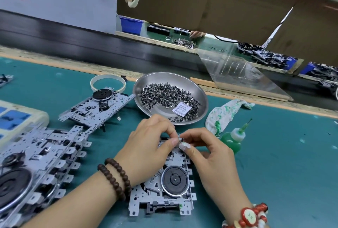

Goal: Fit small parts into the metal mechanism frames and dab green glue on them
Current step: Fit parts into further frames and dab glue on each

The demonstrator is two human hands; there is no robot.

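A metal mechanism frame [164,196] with a round black flywheel lies flat on the green mat in front of me. My left hand [148,147] and my right hand [208,156] meet over its far end, fingertips curled together and pinching a small part against the frame; the part itself is mostly hidden. A steel dish [193,88] holding several small dark parts and a paper slip stands just beyond my hands. A green glue bottle [231,141] with a needle tip stands to the right, apart from my right hand.
A stack of mechanism frames [36,169] fills the left of the mat, and one more frame [97,109] lies beyond it. A glue-stained rag [225,114], a tape ring [108,82] and a beige tray [16,118] are around. A conveyor belt [73,45] runs behind.
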